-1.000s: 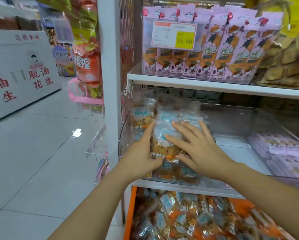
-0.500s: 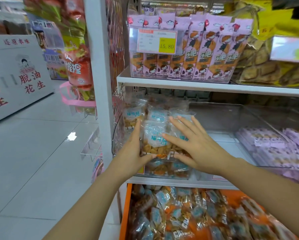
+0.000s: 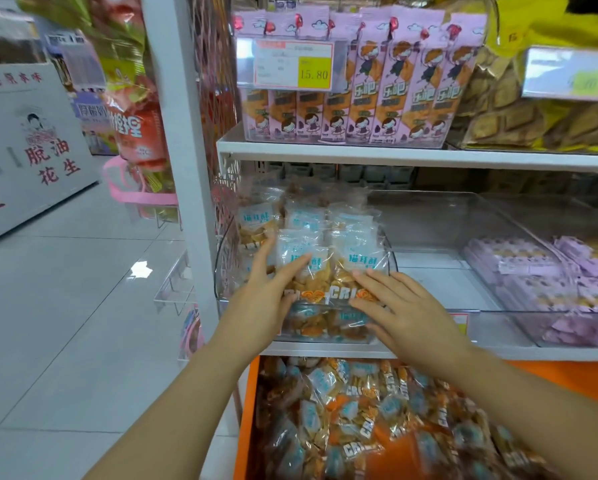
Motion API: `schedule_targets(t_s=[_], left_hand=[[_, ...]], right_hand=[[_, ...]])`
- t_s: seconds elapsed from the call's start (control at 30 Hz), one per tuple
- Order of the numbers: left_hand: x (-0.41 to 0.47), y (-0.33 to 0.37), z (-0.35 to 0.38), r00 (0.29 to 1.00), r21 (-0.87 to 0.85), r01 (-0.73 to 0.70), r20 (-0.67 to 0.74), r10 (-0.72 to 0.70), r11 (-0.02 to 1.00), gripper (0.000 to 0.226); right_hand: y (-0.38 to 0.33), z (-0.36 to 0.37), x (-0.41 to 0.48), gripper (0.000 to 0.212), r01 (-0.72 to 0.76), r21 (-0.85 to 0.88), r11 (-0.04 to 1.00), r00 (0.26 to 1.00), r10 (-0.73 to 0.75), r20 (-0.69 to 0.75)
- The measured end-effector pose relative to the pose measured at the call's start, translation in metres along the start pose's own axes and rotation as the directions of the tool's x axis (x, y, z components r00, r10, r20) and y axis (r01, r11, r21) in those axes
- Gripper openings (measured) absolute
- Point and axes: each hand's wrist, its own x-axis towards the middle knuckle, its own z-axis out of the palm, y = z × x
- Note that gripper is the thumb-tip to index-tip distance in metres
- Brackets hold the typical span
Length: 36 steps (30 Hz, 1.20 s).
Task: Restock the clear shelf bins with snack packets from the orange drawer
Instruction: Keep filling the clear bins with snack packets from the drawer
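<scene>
The left hand (image 3: 261, 306) lies flat on the front of one packet. Its fingers are straight and its thumb points up beside the packet's edge. The right hand (image 3: 405, 317) lies flat too, with its straight fingers on the bottom of the packet next to it. The hands are apart, one on each packet, and neither hand squeezes anything.

These two front snack packets (image 3: 356, 251) stand up in the clear bin (image 3: 320, 337), right under the fingers. More packets stand in rows behind them. It looks like the person is patting the front row into place.

To do this well, I think both hands should push softly and by the same amount, so the packets stand straight with their blue labels facing out. The bits inside look crunchy, so a hard push could break them. The front packets stick up over the bin's low front wall, so they may tip forward when the hands let go. It would be best to let go slowly.

Below the hands, the orange drawer (image 3: 245, 414) is open and heaped with the same kind of packets, so there are plenty more to put in. To the right of the right hand, the next bin (image 3: 446, 237) looks mostly bare. Further right lie purple packs (image 3: 533, 271). Above the hands, on the next shelf up, stand pink packs (image 3: 394, 91) with a price tag (image 3: 294, 65).
</scene>
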Motion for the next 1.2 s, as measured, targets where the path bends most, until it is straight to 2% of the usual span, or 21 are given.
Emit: schedule_targets(t_s=[0.13, 0.3, 0.43, 0.57, 0.63, 0.73, 0.8, 0.9, 0.93, 1.0, 1.1, 1.2], left_hand=[[-0.004, 0.008, 0.005, 0.999, -0.056, -0.024, -0.026, 0.022, 0.998, 0.061], [-0.006, 0.012, 0.012, 0.998, -0.071, -0.026, -0.058, 0.022, 0.997, 0.062], [-0.007, 0.014, 0.010, 0.998, -0.083, -0.030, -0.049, 0.026, 0.996, 0.063], [-0.012, 0.019, 0.009, 0.996, -0.070, -0.013, -0.089, 0.006, 0.997, 0.063], [-0.016, 0.023, 0.010, 0.986, -0.058, -0.012, -0.166, 0.003, 0.998, 0.058], [-0.026, 0.035, 0.013, 0.931, -0.034, -0.092, -0.358, 0.074, 0.995, 0.036], [-0.037, 0.046, 0.024, 0.902, -0.033, -0.190, -0.400, 0.161, 0.981, 0.027], [-0.057, 0.061, 0.058, 0.937, -0.071, -0.237, -0.280, 0.208, 0.969, 0.025], [-0.062, 0.065, 0.072, 0.964, -0.081, -0.203, -0.190, 0.184, 0.976, 0.023], [-0.070, 0.069, 0.103, 0.995, -0.076, -0.064, 0.070, 0.069, 0.995, 0.023], [-0.076, 0.057, 0.151, 0.926, -0.050, 0.158, 0.355, -0.130, 0.986, 0.028], [-0.076, 0.040, 0.191, 0.830, -0.054, 0.365, 0.471, -0.299, 0.929, 0.032]], right_hand=[[0.009, -0.004, 0.000, 0.061, 0.002, 0.010, 1.000, 0.999, -0.003, 0.045], [0.012, -0.006, -0.001, 0.051, 0.014, 0.022, 1.000, 0.999, -0.015, 0.041], [0.012, -0.003, 0.000, 0.051, -0.016, 0.059, 0.998, 0.999, 0.014, 0.031], [0.012, -0.010, -0.003, 0.045, -0.025, 0.113, 0.993, 0.999, 0.028, -0.026], [0.012, -0.016, -0.011, 0.037, -0.028, 0.171, 0.985, 0.995, 0.044, -0.091], [0.006, -0.024, -0.035, 0.019, 0.007, 0.260, 0.966, 0.985, 0.038, -0.169], [0.001, -0.024, -0.059, 0.017, -0.004, 0.332, 0.943, 0.993, 0.042, -0.106], [-0.002, -0.015, -0.094, 0.024, -0.104, 0.414, 0.905, 0.993, 0.070, 0.096], [-0.002, -0.008, -0.105, 0.023, -0.153, 0.411, 0.899, 0.980, 0.084, 0.182], [0.002, 0.010, -0.125, 0.019, -0.289, 0.385, 0.877, 0.905, 0.120, 0.407], [0.010, 0.039, -0.151, 0.027, -0.486, 0.340, 0.805, 0.742, 0.175, 0.647], [0.019, 0.066, -0.163, 0.036, -0.602, 0.233, 0.764, 0.585, 0.223, 0.780]])
